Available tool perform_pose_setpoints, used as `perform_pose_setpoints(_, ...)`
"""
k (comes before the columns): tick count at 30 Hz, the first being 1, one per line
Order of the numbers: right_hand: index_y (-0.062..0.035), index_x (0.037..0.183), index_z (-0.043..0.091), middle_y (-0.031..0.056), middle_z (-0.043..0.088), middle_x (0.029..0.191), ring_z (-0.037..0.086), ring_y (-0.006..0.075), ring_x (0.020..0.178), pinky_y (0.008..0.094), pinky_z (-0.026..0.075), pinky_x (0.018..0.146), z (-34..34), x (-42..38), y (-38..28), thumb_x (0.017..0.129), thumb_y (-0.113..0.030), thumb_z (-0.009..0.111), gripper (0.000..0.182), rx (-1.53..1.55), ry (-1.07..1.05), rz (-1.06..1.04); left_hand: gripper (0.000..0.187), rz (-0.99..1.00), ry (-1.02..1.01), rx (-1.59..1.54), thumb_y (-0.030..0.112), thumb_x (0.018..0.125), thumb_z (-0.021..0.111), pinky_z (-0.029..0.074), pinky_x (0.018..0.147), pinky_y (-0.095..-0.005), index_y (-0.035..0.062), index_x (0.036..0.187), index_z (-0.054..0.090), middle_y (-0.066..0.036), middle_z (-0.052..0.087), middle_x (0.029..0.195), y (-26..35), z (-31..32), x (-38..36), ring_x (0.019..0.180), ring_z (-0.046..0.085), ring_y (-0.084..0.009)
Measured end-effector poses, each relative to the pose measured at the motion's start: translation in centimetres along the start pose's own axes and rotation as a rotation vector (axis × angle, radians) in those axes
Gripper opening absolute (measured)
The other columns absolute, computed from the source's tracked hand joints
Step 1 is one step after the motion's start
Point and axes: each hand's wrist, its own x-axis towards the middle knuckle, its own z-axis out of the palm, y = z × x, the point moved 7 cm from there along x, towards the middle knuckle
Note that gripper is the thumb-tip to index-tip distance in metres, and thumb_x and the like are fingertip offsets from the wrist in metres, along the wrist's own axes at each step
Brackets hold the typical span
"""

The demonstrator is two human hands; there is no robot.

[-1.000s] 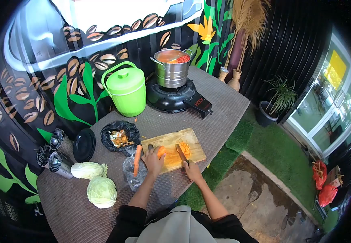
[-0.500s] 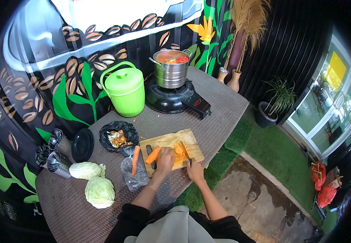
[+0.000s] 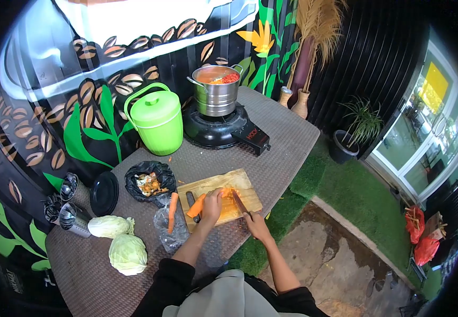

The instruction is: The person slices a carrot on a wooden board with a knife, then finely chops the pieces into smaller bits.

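A wooden cutting board (image 3: 244, 182) lies near the table's front edge. My right hand (image 3: 257, 225) grips a knife (image 3: 240, 202), its blade slanting over the cut orange carrot (image 3: 230, 192). My left hand (image 3: 213, 206) presses its bent fingers onto the carrot beside the blade; the fingertips partly hide what they hold. Left of that hand, a thick carrot piece (image 3: 196, 207) rests across a dark elongated shape on the board. A whole peeled carrot (image 3: 173, 211) lies on a clear plastic bag (image 3: 168, 235) beside the board.
Behind the board stand a black bag of peelings (image 3: 149, 185), a lidded green bucket (image 3: 157, 124) and a steel pot (image 3: 215, 98) on a portable stove (image 3: 213, 129). Two cabbages (image 3: 128, 254), a black plate (image 3: 104, 193) and metal utensil holders (image 3: 74, 217) are on the left.
The knife blade has tilted and shifted slightly among the carrot pieces. My left fingers have moved a little toward the cut pile. The whole view has shifted slightly.
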Motion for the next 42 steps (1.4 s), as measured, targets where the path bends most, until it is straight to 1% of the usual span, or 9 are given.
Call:
perform_pose_setpoints(5, 0.0038, 0.102, 0.058, 0.0268, 0.062, 0.086, 0.062, 0.0383, 0.087, 0.0457, 0.046, 0.078, 1.2, -0.3, 0.8, 0.094, -0.034, 0.043, 0.041, -0.020, -0.125, -0.117, 0.020, -0.154, -0.008, -0.201, 0.012, 0.091, 0.057, 0.051, 0.066, -0.0341, 0.0001, 0.105, 0.063, -0.018, 0.067, 0.086, -0.6, -2.3, -0.2, 0.074, 0.065, -0.0277)
perform_pose_setpoints(7, 0.0016, 0.105, 0.058, 0.0264, 0.062, 0.091, 0.060, 0.0384, 0.092, 0.0448, 0.045, 0.081, 2.3, -1.0, 0.1, 0.094, -0.036, 0.041, 0.042, -0.095, -0.436, -0.063, 0.020, -0.164, -0.020, -0.239, 0.012, 0.092, 0.057, 0.051, 0.062, -0.0313, -0.0004, 0.106, 0.063, -0.016, 0.067, 0.082, -0.8, -2.7, -0.3, 0.069, 0.066, -0.0231)
perform_pose_setpoints(12, 0.0013, 0.101, 0.059, 0.0255, 0.063, 0.092, 0.060, 0.0406, 0.090, 0.0460, 0.046, 0.079, 1.8, 0.8, 1.2, 0.093, -0.036, 0.043, 0.042, -0.256, -0.253, -0.099, 0.023, -0.285, -0.075, -0.396, 0.011, 0.092, 0.058, 0.048, 0.052, -0.0243, -0.0053, 0.107, 0.061, -0.009, 0.066, 0.075, -2.4, -1.9, -1.6, 0.058, 0.062, -0.0108)
perform_pose_setpoints(16, 0.0018, 0.095, 0.059, 0.0264, 0.063, 0.092, 0.060, 0.0420, 0.089, 0.0481, 0.046, 0.079, -0.1, 2.6, 0.9, 0.093, -0.036, 0.044, 0.041, -0.321, -0.075, 0.002, 0.024, -0.374, -0.115, -0.477, 0.009, 0.091, 0.058, 0.049, 0.052, -0.0244, -0.0055, 0.110, 0.060, -0.009, 0.065, 0.072, -3.2, -0.4, -2.2, 0.057, 0.062, -0.0120)
perform_pose_setpoints(25, 0.0023, 0.106, 0.058, 0.0292, 0.063, 0.095, 0.060, 0.0441, 0.092, 0.0502, 0.048, 0.082, 1.7, 1.7, 0.9, 0.094, -0.037, 0.043, 0.044, -0.323, -0.058, 0.005, 0.028, -0.283, -0.280, -0.258, 0.004, 0.086, 0.062, 0.051, 0.052, -0.0255, -0.0022, 0.113, 0.059, -0.009, 0.064, 0.068, -4.1, 2.5, -3.0, 0.058, 0.064, -0.0131)
perform_pose_setpoints(27, 0.0024, 0.105, 0.058, 0.0298, 0.062, 0.094, 0.060, 0.0448, 0.092, 0.0506, 0.047, 0.082, 1.7, 1.5, 1.0, 0.094, -0.037, 0.043, 0.044, -0.316, -0.001, 0.082, 0.027, -0.309, -0.274, -0.202, 0.009, 0.082, 0.065, 0.049, 0.062, -0.0349, -0.0048, 0.105, 0.061, -0.017, 0.065, 0.076, -4.2, 2.5, -3.3, 0.067, 0.064, -0.0312)
perform_pose_setpoints(30, 0.0019, 0.104, 0.058, 0.0302, 0.062, 0.092, 0.060, 0.0447, 0.091, 0.0519, 0.047, 0.082, 1.6, 1.4, 0.5, 0.094, -0.038, 0.043, 0.043, -0.283, 0.049, 0.070, 0.025, -0.034, -0.133, 0.036, 0.011, 0.081, 0.066, 0.049, 0.066, -0.0358, -0.0048, 0.100, 0.064, -0.020, 0.063, 0.087, -1.7, 1.1, -3.3, 0.074, 0.063, -0.0327)
perform_pose_setpoints(37, 0.0029, 0.103, 0.056, 0.0281, 0.064, 0.088, 0.061, 0.0448, 0.084, 0.0529, 0.048, 0.077, 1.7, 0.3, -1.5, 0.094, -0.036, 0.044, 0.042, -0.306, -0.023, 0.060, 0.027, -0.221, -0.239, -0.042, 0.015, 0.078, 0.071, 0.049, 0.073, -0.0387, -0.0026, 0.098, 0.067, -0.021, 0.062, 0.091, -0.9, 1.2, -3.2, 0.080, 0.062, -0.0347)
perform_pose_setpoints(42, 0.0026, 0.101, 0.054, 0.0287, 0.064, 0.086, 0.062, 0.0440, 0.082, 0.0519, 0.050, 0.074, 2.6, -0.3, -1.9, 0.095, -0.035, 0.043, 0.040, -0.356, -0.008, 0.055, 0.025, -0.248, -0.110, -0.148, 0.016, 0.074, 0.075, 0.049, 0.075, -0.0395, -0.0007, 0.091, 0.070, -0.020, 0.064, 0.085, -2.8, 2.4, -3.3, 0.081, 0.062, -0.0349)
